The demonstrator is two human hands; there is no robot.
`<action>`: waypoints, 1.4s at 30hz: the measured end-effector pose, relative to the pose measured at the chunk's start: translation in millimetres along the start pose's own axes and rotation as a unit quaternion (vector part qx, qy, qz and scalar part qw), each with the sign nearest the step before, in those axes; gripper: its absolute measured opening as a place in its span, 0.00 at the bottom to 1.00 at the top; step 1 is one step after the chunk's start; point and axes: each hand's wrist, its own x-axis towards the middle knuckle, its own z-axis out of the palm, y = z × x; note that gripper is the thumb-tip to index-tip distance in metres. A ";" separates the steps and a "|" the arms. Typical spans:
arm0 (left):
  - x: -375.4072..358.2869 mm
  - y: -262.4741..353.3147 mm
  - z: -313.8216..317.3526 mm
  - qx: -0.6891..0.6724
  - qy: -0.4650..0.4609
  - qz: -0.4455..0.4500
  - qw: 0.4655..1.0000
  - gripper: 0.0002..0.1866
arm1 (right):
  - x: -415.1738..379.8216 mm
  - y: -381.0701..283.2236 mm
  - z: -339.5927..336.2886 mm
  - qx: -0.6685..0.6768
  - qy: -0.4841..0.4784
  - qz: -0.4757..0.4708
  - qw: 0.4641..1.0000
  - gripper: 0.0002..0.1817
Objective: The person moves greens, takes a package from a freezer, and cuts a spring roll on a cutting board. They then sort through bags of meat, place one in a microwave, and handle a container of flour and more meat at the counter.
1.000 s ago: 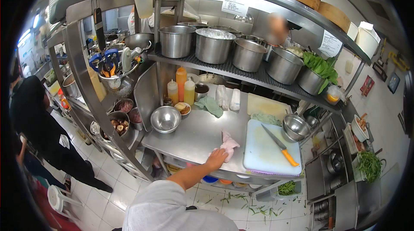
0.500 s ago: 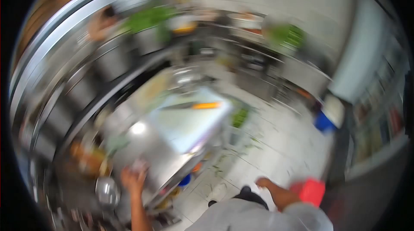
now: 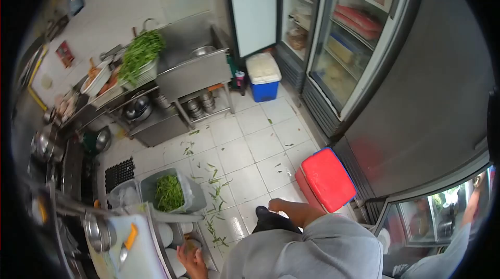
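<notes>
My left hand (image 3: pixel 191 262) is at the bottom, beside the edge of the work table. Its fingers are apart and I see nothing in them. Close by on the table, a knife with an orange handle (image 3: pixel 131 236) lies on a white cutting board (image 3: pixel 107 227), with a metal bowl (image 3: pixel 99 231) at the board's edge. My right hand (image 3: pixel 277 205) hangs low beside my body, over the tiled floor. Its fingers are too hidden to show whether they are closed. The red lid of a cooler (image 3: pixel 329 179) is to its right.
A grey bin (image 3: pixel 194 189) of green stalks stands by the table. Leaf scraps litter the floor (image 3: pixel 250 143). Beyond are a metal sink (image 3: pixel 192 73), leafy greens (image 3: pixel 140 55), a blue cooler (image 3: pixel 264 90) and fridges (image 3: pixel 354 44). A grey-sleeved arm (image 3: pixel 469 214) shows at lower right, possibly reflected.
The view has swung right, away from the stoves and toward the fridges. My left hand has left the metal tabletop and is beside the table's edge. My right arm still hangs low.
</notes>
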 end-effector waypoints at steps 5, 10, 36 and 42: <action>115.0 59.4 45.5 -0.062 -0.072 0.049 0.994 0.08 | -39.1 63.8 -79.5 -0.185 -0.031 -0.034 0.982 0.12; 175.3 65.4 91.5 -0.101 -0.138 0.120 0.978 0.09 | 17.6 177.0 -51.3 0.073 0.062 0.037 0.995 0.12; 642.0 -129.6 139.6 -0.127 -0.142 0.014 0.982 0.14 | 200.5 73.3 -376.5 0.465 0.060 0.328 0.820 0.13; 641.6 -230.5 109.6 -0.040 -0.139 -0.141 0.979 0.16 | 440.7 12.2 -493.1 0.186 -0.070 0.107 0.974 0.09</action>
